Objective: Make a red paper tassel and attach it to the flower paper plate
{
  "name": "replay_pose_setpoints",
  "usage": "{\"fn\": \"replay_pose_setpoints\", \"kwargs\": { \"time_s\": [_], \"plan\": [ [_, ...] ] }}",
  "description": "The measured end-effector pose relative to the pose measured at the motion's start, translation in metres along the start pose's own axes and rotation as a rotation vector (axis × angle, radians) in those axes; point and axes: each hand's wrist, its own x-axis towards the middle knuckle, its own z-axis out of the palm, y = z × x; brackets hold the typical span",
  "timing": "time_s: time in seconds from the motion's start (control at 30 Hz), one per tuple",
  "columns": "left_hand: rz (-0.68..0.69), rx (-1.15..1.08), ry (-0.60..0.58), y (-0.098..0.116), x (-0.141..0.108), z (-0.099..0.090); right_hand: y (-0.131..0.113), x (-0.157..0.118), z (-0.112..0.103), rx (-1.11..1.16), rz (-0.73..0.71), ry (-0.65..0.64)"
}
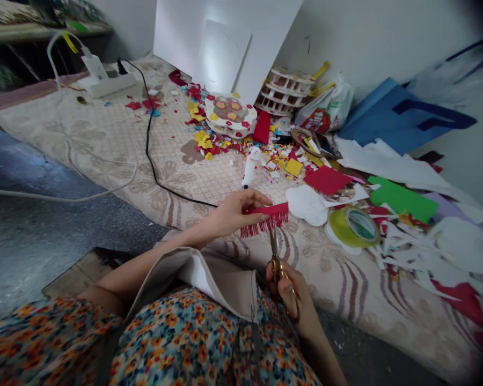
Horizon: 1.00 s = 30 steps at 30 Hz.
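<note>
Between the thumb and fingers of my left hand (241,210) is a red fringed paper strip (279,210), its cut fringe hanging downward. My right hand (292,289) grips gold-handled scissors (277,262), with fingers through the handle loops. The scissor blades point up and meet the lower edge of the fringe; whether they are fully closed is hard to make out. Just beyond my left hand a white glue gun (249,167) stands on the patterned cloth.
Paper scraps (282,161) lie across the table cloth (173,177). Yellow tape (354,228), green paper (402,198) and white cutouts (308,205) are at right. A decorated white stand (231,118) is at the back. A black cord (148,136) runs from a power strip (108,84).
</note>
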Motion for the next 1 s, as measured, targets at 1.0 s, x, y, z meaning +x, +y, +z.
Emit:
{"fn": "replay_pose_setpoints", "kwargs": {
  "time_s": [1.0],
  "plan": [
    [-0.026,-0.033,0.030,-0.0009,0.0005,-0.0009,-0.0020,-0.0020,-0.0030,-0.040,-0.003,0.010]
  ]
}}
